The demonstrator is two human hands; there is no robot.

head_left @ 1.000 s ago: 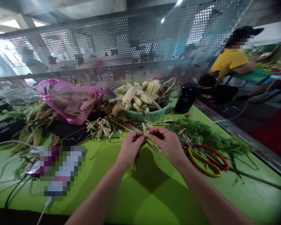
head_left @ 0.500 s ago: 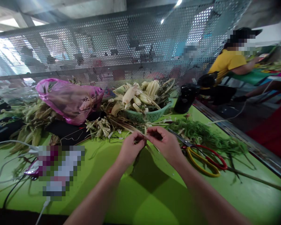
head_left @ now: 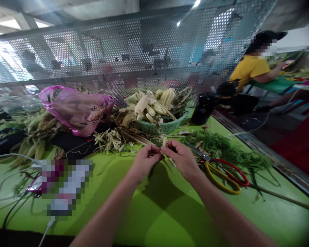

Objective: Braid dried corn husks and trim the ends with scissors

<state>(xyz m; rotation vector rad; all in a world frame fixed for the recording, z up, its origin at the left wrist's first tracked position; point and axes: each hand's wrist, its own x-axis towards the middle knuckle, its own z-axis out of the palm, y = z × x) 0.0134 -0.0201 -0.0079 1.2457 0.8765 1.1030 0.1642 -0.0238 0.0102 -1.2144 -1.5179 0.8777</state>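
My left hand (head_left: 146, 161) and my right hand (head_left: 181, 158) meet over the middle of the table, thumbs and fingertips pinched together. Between them a small pale strip, like corn husk (head_left: 164, 141), sticks up from the fingertips. Thin dark strands hang below my left hand; what they belong to is mostly hidden by the fingers. Just beyond lie long dry stalks (head_left: 140, 138) and a bundle of pale cut stems (head_left: 112, 140). Right of my right hand rest scissors (head_left: 222, 173) with one red and one yellow handle loop, beside shredded green strands (head_left: 221, 145).
A green basket (head_left: 164, 128) heaped with corn husks (head_left: 144, 104) stands behind my hands, near a black canister (head_left: 204, 109). At left are a pink plastic bag (head_left: 74, 106), cables and a blurred phone-like device (head_left: 69, 188). A perforated metal screen (head_left: 113, 55) backs the table. A person in yellow (head_left: 249, 70) sits at right.
The pale strip now stands higher above my fingertips. My right hand's fingers have shifted slightly around it; my left hand stays almost in place.
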